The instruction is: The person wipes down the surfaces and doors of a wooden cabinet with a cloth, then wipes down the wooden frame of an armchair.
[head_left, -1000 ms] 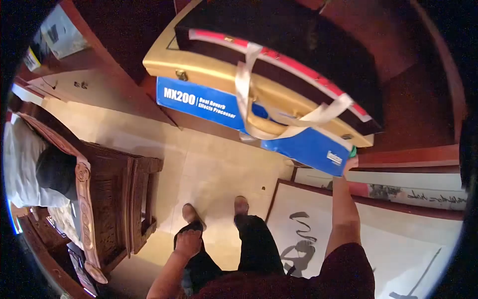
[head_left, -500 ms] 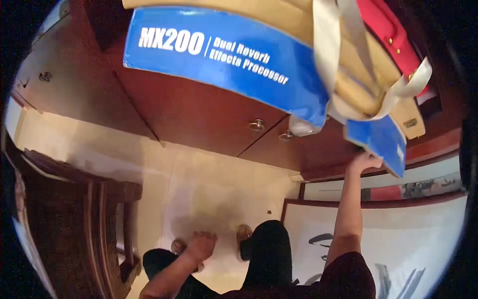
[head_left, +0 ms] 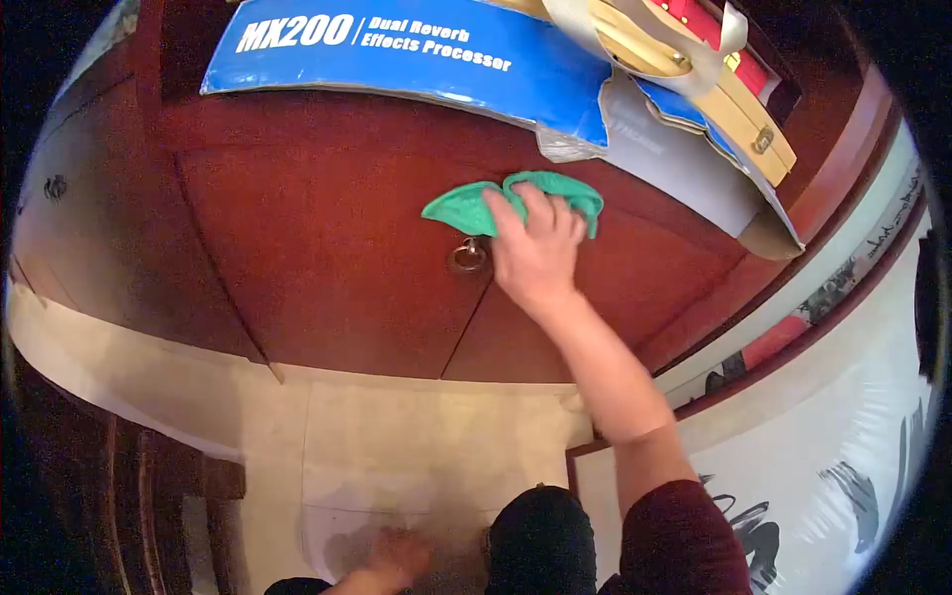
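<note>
My right hand (head_left: 535,246) is closed on a green cloth (head_left: 461,210), with the fingers pressing it against the dark red cabinet door (head_left: 327,238). Part of the cloth spreads out on both sides of the fingers. Just below and left of the hand is a round metal ring pull (head_left: 468,256). Low in the view, my left hand (head_left: 397,557) hangs above the floor near my legs, too blurred to make out its fingers.
A torn blue cardboard box (head_left: 416,59) lettered MX200 overhangs the cabinet's top edge, its grey flap (head_left: 674,149) hanging down. Tan and red cases lie behind it. A framed brush-ink panel (head_left: 793,436) leans at right; dark wooden furniture (head_left: 129,486) stands at lower left.
My right hand has moved left from the box's flap to the cabinet door, and the green cloth now shows in it. The box flap hangs differently. The view has shifted.
</note>
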Tool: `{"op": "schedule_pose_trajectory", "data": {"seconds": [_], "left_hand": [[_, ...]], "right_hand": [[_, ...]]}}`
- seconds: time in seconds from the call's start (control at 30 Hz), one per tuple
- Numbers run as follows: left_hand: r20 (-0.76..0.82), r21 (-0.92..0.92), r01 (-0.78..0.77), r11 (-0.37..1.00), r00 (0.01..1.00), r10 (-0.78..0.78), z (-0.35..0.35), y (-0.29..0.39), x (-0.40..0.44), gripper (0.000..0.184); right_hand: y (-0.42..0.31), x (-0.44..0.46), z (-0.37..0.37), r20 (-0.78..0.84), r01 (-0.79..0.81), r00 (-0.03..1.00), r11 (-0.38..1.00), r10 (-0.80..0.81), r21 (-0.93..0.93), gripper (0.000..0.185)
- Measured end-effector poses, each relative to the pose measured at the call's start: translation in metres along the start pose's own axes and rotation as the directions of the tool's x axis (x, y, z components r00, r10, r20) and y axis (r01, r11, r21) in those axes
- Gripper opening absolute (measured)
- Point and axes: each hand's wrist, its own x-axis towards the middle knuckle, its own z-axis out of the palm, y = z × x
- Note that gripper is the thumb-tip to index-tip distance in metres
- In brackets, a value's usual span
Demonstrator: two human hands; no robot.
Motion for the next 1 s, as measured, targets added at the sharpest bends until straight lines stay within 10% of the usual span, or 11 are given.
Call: {"op": "schedule_pose_trajectory", "data": {"seconds": [0.1, 0.2, 0.37, 0.7, 0.8, 0.87, 0.93, 1.0], "left_hand": [[-0.148, 0.053, -0.046, 0.998, 0.988, 0.054, 0.021, 0.0, -0.006, 0.041], [-0.06, 0.041, 0.097, 0.994, 0.994, -0.095, 0.093, -0.008, 0.004, 0.039], [0.069, -0.041, 0.205, 0.978, 0.977, -0.202, 0.125, -0.001, 0.012, 0.036], [-0.084, -0.353, 0.026, 0.935, 0.995, -0.06, 0.019, -0.01, -0.001, 0.025], [-0.015, -0.36, 0.054, 0.931, 0.998, -0.063, 0.044, -0.033, 0.021, 0.024], [-0.632, 0.13, 0.484, 0.865, 0.713, -0.303, 0.105, -0.026, 0.053, 0.024], [-0.641, 0.142, 0.55, 0.823, 0.684, -0.347, 0.091, -0.03, 0.046, 0.024], [0.001, -0.247, 0.234, 0.94, 0.971, -0.241, -0.001, -0.051, 0.004, 0.025]], "right_hand": [[0.046, -0.005, -0.025, -0.141, 0.152, 0.979, 0.988, -0.149, 0.013, 0.052], [0.072, -0.045, -0.03, -0.211, -0.177, 0.967, 0.971, 0.141, -0.161, 0.056], [0.061, -0.035, -0.003, -0.517, -0.535, 0.693, 0.839, 0.503, 0.099, 0.048], [-0.188, 0.109, 0.077, -0.302, -0.323, 0.87, 0.914, 0.388, 0.244, 0.054], [-0.243, 0.149, 0.064, 0.246, -0.129, 0.967, 0.953, 0.06, 0.275, 0.047], [-0.248, 0.156, 0.099, -0.255, 0.284, 0.946, 0.896, -0.202, 0.342, 0.044], [-0.247, 0.179, 0.084, -0.37, 0.35, 0.899, 0.893, -0.234, 0.285, 0.044], [-0.242, 0.192, 0.078, -0.411, 0.298, 0.894, 0.921, -0.177, 0.251, 0.043]]}}
